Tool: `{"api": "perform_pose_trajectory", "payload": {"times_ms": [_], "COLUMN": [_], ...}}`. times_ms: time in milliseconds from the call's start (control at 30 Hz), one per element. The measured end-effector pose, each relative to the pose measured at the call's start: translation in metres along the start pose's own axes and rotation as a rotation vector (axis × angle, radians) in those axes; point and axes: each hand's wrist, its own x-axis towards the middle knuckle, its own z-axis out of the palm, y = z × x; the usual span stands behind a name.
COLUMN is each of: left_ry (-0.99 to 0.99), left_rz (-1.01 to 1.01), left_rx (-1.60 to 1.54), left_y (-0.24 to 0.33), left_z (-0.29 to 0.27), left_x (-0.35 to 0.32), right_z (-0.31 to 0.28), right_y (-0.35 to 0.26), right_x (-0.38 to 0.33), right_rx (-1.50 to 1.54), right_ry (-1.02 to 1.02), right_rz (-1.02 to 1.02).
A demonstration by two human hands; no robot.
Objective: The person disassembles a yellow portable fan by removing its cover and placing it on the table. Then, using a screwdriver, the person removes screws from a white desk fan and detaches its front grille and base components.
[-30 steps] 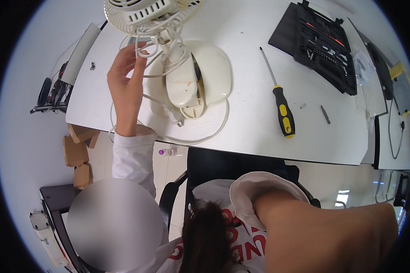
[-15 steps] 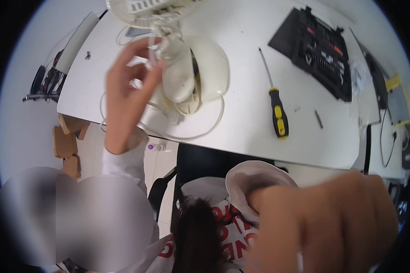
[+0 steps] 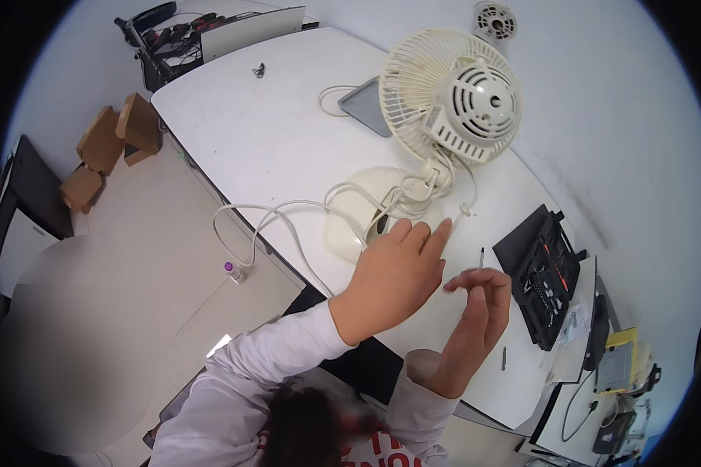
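Note:
A cream desk fan stands on the table, its round cage tilted and its back housing turned up. White cord lies looped over the neck and rounded base. My left hand is in front of the base, back up, with a thin whitish strip at its index finger and thumb. The strip reaches toward a small white piece by the fan's neck. To the right, my right hand is raised with curled fingers apart from the thumb and nothing visible between them. Behind it, only a screwdriver's shaft shows.
An open black tool case lies at the right, near a small dark bit. A grey tray sits beside the fan cage. Cord hangs past the table's left edge. Cardboard boxes stand on the floor.
The view has turned, bringing the whole fan into sight. My right hand has come up from the lower right to beside my left hand, which stays near the fan's neck.

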Motion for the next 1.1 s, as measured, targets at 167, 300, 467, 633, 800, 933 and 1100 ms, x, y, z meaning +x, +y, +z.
{"api": "perform_pose_trajectory", "payload": {"times_ms": [167,300,467,633,800,933,1100], "left_ry": [0.015,0.043,0.053,0.071,0.096,0.130,0.092], "left_rz": [0.034,0.065,0.078,-0.057,-0.115,-0.163,-0.169], "left_rx": [0.149,0.048,-0.031,0.046,0.094,0.081,0.084], "left_y": [0.001,-0.001,-0.009,-0.020,-0.031,-0.032,-0.040], "left_z": [0.007,0.004,0.001,-0.016,-0.020,-0.018,-0.014], "left_x": [-0.020,-0.039,-0.053,-0.064,-0.065,-0.064,-0.070], "right_z": [0.016,0.015,0.009,0.000,0.013,0.025,0.031], "right_y": [0.027,0.033,0.047,0.043,0.043,0.053,0.046], "right_x": [0.019,0.020,0.018,0.018,0.010,0.002,0.000], "right_rx": [-0.492,-0.270,-0.295,-0.168,-0.341,-0.404,-0.820], "right_ry": [0.018,-0.076,-0.026,0.099,-0.046,-0.043,-0.129], "right_rz": [-0.089,0.104,0.110,0.154,0.215,0.063,-0.300]}}
